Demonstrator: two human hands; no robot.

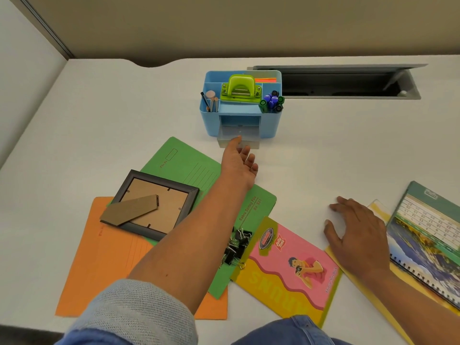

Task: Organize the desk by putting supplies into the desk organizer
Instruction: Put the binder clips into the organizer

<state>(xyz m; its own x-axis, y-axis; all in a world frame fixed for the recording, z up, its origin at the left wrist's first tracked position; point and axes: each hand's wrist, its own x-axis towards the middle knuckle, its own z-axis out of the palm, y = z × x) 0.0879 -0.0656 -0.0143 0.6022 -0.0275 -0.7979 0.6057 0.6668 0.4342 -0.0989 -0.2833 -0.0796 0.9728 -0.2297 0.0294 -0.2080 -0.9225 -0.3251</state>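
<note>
A blue desk organizer (pixel 270 125) stands at the middle back of the white desk. It holds a green hole punch (pixel 241 89), pencils (pixel 211 100) on its left and markers (pixel 271 102) on its right. Its clear drawer (pixel 229 135) is pulled out toward me. My left hand (pixel 239 163) reaches to the drawer front, thumb on the front lip and fingers curled beneath, pinching it. A pile of black binder clips (pixel 236 245) lies on the green folder (pixel 189 165) beside my left forearm. My right hand (pixel 358 232) rests flat on the desk, fingers spread.
A black picture frame (pixel 151 207) lies face down on the green folder and an orange folder (pixel 104 270). A pink and yellow notebook (pixel 291 270), a yellow folder (pixel 388 307) and a spiral calendar (pixel 428 230) lie at the right. An open cable tray (pixel 348 83) sits behind the organizer.
</note>
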